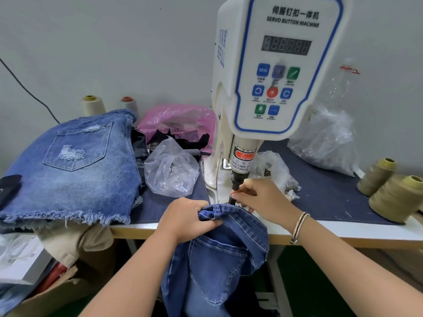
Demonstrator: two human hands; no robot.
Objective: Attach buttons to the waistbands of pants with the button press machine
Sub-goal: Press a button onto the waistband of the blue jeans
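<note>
While the dark blue jeans [215, 266] hang off the front edge of the table [357, 232], their waistband [219, 211] is pulled up over that edge and sits right at the foot of the machine. Left hand [185, 218] has the waistband bunched, fingers curled round the fold. Right hand [261, 197], bracelet [299, 227] on the wrist, is pinching something small at the black lower die [232, 200], fingertips right under the punch [235, 181]; what it pinches is too small to tell. A dark denim cloth [325, 195] covers the tabletop, with only the pale front rim bare. Left of the hands, a stack of light blue frayed denim shorts [75, 170] overhangs the front left edge, and a cardboard box [68, 291] sits below it. Just beside the machine's base on the left lies a clear plastic bag [171, 172], well apart from the pink bag [178, 124] farther back. At the right edge stand two olive thread cones [393, 195]. The open stretch of cloth lies between those cones and the right wrist. Behind it, more clear bags [325, 143] pile toward the back right. The white servo button machine [272, 72] rises in the middle, its display unlit. Two pale thread cones [93, 106] stand at the back left against the grey wall [103, 46].
</note>
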